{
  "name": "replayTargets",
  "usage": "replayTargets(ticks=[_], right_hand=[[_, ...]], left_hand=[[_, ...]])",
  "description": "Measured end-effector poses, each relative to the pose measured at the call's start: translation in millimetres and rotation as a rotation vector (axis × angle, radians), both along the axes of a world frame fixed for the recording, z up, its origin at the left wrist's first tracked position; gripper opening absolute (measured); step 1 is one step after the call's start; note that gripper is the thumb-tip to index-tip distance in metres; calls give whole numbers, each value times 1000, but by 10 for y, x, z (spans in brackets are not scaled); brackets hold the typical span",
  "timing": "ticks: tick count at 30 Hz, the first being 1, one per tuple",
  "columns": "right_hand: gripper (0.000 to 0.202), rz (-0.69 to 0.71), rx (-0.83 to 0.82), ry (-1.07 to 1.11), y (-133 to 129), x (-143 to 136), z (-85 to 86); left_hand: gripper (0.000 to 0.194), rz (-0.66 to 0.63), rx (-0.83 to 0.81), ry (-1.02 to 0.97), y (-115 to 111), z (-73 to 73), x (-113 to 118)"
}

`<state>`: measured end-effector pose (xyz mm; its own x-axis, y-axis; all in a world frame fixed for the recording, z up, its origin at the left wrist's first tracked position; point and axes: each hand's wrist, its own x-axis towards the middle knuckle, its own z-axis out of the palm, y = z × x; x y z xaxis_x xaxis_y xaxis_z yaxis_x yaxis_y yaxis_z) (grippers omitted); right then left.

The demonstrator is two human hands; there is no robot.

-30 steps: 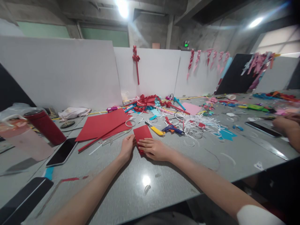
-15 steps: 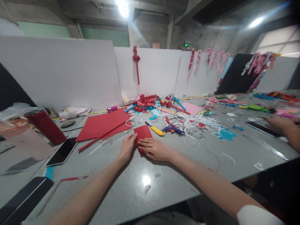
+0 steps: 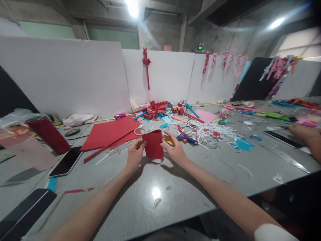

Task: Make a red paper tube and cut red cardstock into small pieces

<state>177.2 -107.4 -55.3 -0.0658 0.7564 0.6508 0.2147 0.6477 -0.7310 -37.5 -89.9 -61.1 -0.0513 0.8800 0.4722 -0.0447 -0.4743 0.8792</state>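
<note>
A small piece of red paper [image 3: 153, 144], curved as if folded over, is held up off the table in front of me. My left hand [image 3: 136, 153] pinches its left edge between thumb and fingers. At the right edge, my right hand [image 3: 175, 149] has its thumb against or very near the paper, its fingers spread apart. Just behind that hand lie a yellow-handled cutter [image 3: 168, 142], partly hidden, and a blue glue gun [image 3: 187, 139]. Larger red sheets [image 3: 110, 132] lie to the left, a thin red paper strip [image 3: 107, 147] across them.
White paper scraps [image 3: 215, 130] and a heap of red paper curls [image 3: 159, 108] cover the back of the table. A phone [image 3: 66, 162], a red tumbler [image 3: 48, 135] and a pink bottle [image 3: 30, 147] stand left. Another person's hand [image 3: 303, 134] is near a phone [image 3: 283, 139] at right.
The red paper has come up off the table and now stands upright, curved. My right hand has moved from lying flat on it to its right edge, fingers spread.
</note>
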Motion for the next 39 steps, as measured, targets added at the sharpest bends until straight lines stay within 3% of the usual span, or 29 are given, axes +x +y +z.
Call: replayTargets(ticks=[5,11,24,32,39], right_hand=[[36,56,-97,119,50,49,-23],[28,169,-144,211,26,27,32],[34,146,-219,223,57,25,-9],[53,-49,-188,128,39,43,48],[55,-26,-175,129,46,56,69]], left_hand=[[27,-70,11,63,-114,9,60],[27,-71,7,89,-136,14,78],[29,-74,-8,121,-77,-73,59],[30,-78,-37,123,-102,-41,71],[28,-131,-37,97,-80,-74,68]])
